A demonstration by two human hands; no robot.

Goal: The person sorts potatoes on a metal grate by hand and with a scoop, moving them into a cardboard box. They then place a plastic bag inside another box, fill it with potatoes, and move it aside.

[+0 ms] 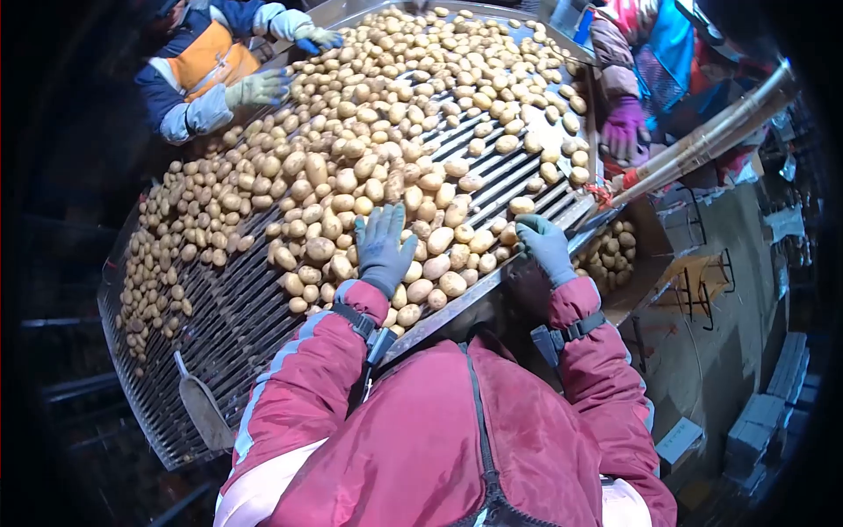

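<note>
Potatoes lie heaped over a slatted metal sorting table. My left hand, in a grey-green glove, rests flat on the potatoes near the front edge, fingers stretched and slightly apart. At the table's right front rim is my right hand, gloved alike, with its fingers curled in. Whatever it may hold is hidden. One loose potato sits just beyond its fingertips.
A metal scoop lies on the slats at left. Two people's gloved hands reach in: pale gloves at upper left, a purple glove at right. More potatoes fill a bin below right. A wrapped pole slants beside the table.
</note>
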